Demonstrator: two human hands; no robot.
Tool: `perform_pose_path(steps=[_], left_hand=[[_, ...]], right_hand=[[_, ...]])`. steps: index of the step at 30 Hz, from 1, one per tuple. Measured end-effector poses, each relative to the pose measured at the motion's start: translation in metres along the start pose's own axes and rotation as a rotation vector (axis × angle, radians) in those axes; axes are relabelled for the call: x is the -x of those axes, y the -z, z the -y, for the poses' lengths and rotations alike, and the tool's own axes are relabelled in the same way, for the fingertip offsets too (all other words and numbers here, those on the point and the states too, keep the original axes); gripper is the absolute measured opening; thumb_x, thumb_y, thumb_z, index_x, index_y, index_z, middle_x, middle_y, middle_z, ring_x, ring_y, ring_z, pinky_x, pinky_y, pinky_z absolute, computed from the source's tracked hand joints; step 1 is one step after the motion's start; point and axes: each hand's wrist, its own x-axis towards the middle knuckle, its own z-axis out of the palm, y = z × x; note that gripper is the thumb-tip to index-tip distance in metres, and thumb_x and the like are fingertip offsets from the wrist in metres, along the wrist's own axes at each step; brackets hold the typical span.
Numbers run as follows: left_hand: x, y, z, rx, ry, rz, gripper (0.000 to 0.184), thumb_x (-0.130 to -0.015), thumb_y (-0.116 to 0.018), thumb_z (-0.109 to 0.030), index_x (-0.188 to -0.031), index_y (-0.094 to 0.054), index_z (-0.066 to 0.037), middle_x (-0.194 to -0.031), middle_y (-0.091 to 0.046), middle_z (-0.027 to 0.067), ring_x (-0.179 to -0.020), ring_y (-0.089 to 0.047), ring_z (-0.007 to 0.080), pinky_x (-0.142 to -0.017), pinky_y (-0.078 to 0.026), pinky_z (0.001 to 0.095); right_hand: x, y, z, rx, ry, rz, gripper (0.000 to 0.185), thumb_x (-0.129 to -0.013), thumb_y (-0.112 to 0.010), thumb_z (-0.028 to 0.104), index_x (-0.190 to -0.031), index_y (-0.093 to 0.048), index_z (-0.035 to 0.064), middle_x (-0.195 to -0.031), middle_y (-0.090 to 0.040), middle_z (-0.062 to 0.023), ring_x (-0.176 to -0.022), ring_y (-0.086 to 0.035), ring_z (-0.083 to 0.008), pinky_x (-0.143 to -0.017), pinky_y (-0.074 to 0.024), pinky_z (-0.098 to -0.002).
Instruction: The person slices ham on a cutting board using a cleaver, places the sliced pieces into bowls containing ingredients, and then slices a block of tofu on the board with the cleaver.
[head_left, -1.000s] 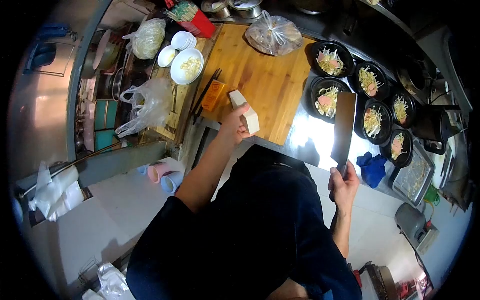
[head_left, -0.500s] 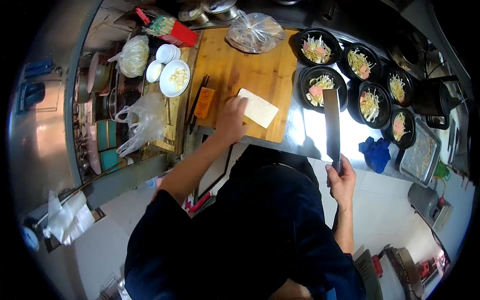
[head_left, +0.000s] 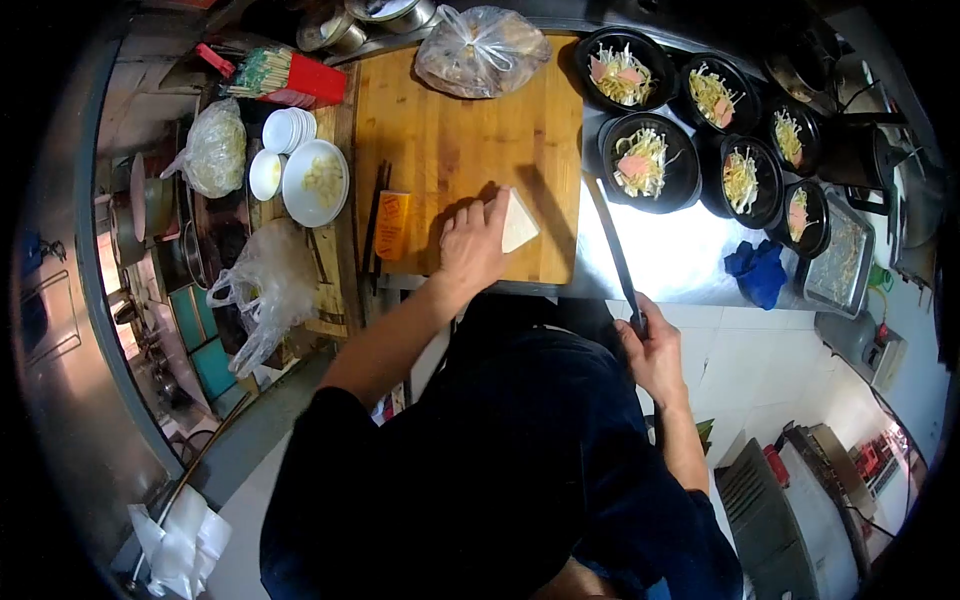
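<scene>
The white block under the left fingers looks smooth, matt; around them, glossy wooden cutting board; right fingers: metal cleaver; beyond, shiny metal bench.

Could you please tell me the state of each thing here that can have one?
Pale block, partly covered by the left hand
Left hand, palm down
Cleaver, gripped, blade nearly edge-on
Right hand, closed around the cleaver's handle
Clear bag, tied shut, filled
Six black bowls, uncovered, partly filled
Blue cloth, crumpled
Orange packet, lying flat, cannot tell if opened
</scene>
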Motion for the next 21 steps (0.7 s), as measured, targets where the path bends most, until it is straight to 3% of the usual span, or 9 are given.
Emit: perform_pose_path(steps=[1, 4, 5, 7, 8, 11, 14, 16, 21], left_hand=[[0.002, 0.0, -0.002, 0.038, 0.068, -0.011, 0.116, -0.082, -0.092, -0.042, -0.173, -0.03, -0.005, -0.138, -0.06, 0.0285, -0.122, -0.063, 0.0458, -0.104, -0.051, 0.0605], [0.001, 0.001, -0.013, 0.091, 0.227, 0.038, 0.117, -0.083, -0.092, -0.044, -0.173, -0.028, -0.005, -0.145, -0.058, 0.0298, -0.133, -0.059, 0.0472, -0.11, -0.049, 0.0584], [0.005, 0.0, -0.012, 0.092, 0.226, 0.048, 0.117, -0.083, -0.092, -0.044, -0.173, -0.028, -0.005, -0.145, -0.058, 0.0298, -0.133, -0.059, 0.0472, -0.11, -0.049, 0.0584], [0.012, -0.002, -0.006, 0.047, 0.022, -0.22, 0.101, -0.089, -0.088, -0.04, -0.168, -0.038, -0.002, -0.155, -0.053, 0.0298, -0.146, -0.051, 0.0479, -0.117, -0.045, 0.0576], [0.015, -0.006, 0.002, 0.05, 0.022, -0.215, 0.101, -0.089, -0.088, -0.04, -0.168, -0.038, -0.002, -0.155, -0.053, 0.0298, -0.146, -0.051, 0.0479, -0.117, -0.045, 0.0576], [0.02, -0.012, 0.017, 0.131, -0.282, -0.195, 0.059, -0.097, -0.08, -0.021, -0.146, -0.061, 0.007, -0.158, -0.052, 0.0275, -0.151, -0.046, 0.0467, -0.123, -0.04, 0.0578], [0.015, -0.015, 0.023, 0.087, -0.347, -0.108, 0.059, -0.096, -0.078, -0.018, -0.147, -0.059, 0.006, -0.16, -0.05, 0.0262, -0.153, -0.044, 0.0467, -0.127, -0.039, 0.0566], [0.009, -0.011, 0.023, 0.115, -0.335, -0.027, 0.057, -0.096, -0.077, -0.017, -0.144, -0.061, 0.007, -0.154, -0.053, 0.0269, -0.151, -0.046, 0.0469, -0.127, -0.038, 0.0568], [0.006, -0.02, 0.027, 0.099, -0.325, 0.013, 0.044, -0.095, -0.077, -0.019, -0.13, -0.069, 0.006, -0.136, -0.059, 0.0256, -0.136, -0.054, 0.0461, -0.123, -0.043, 0.0555]], right_hand=[[-0.005, -0.003, 0.004, 0.03, 0.044, 0.017, 0.047, -0.1, -0.082, 0.011, -0.145, -0.067, 0.003, -0.086, -0.076, -0.0201, -0.07, -0.073, -0.0276, -0.069, -0.059, -0.0389], [-0.022, -0.017, 0.007, 0.153, 0.235, -0.015, 0.045, -0.101, -0.081, 0.01, -0.143, -0.068, 0.0036, -0.094, -0.079, -0.0235, -0.075, -0.077, -0.0342, -0.07, -0.0611, -0.0436], [-0.024, -0.02, 0.008, 0.153, 0.226, -0.011, 0.045, -0.101, -0.081, 0.01, -0.143, -0.068, 0.0036, -0.094, -0.079, -0.0235, -0.075, -0.077, -0.0342, -0.07, -0.0611, -0.0436], [-0.031, -0.021, 0.014, 0.186, 0.171, 0.082, 0.048, -0.1, -0.081, 0.013, -0.145, -0.066, 0.0048, -0.097, -0.08, -0.0258, -0.077, -0.078, -0.0389, -0.07, -0.0627, -0.0472], [-0.034, -0.021, 0.016, 0.188, 0.166, 0.085, 0.048, -0.1, -0.081, 0.013, -0.145, -0.066, 0.0048, -0.097, -0.08, -0.0258, -0.077, -0.078, -0.0389, -0.07, -0.0627, -0.0472], [-0.041, -0.025, 0.021, 0.288, 0.074, 0.151, 0.05, -0.1, -0.08, 0.016, -0.146, -0.064, 0.003, -0.095, -0.079, -0.0258, -0.075, -0.079, -0.0393, -0.069, -0.0642, -0.0464], [-0.049, -0.037, 0.029, 0.34, 0.091, 0.133, 0.051, -0.1, -0.08, 0.017, -0.145, -0.063, 0.001, -0.092, -0.079, -0.0251, -0.074, -0.079, -0.0401, -0.068, -0.0653, -0.0465], [-0.058, -0.043, 0.032, 0.421, 0.24, 0.132, 0.047, -0.099, -0.078, 0.013, -0.14, -0.064, -0.0015, -0.093, -0.079, -0.0252, -0.077, -0.079, -0.0406, -0.07, -0.0658, -0.0477], [-0.072, -0.056, 0.038, 0.473, 0.25, 0.193, 0.049, -0.095, -0.077, 0.009, -0.141, -0.063, -0.0018, -0.1, -0.079, -0.0207, -0.08, -0.079, -0.0379, -0.07, -0.065, -0.0462]])
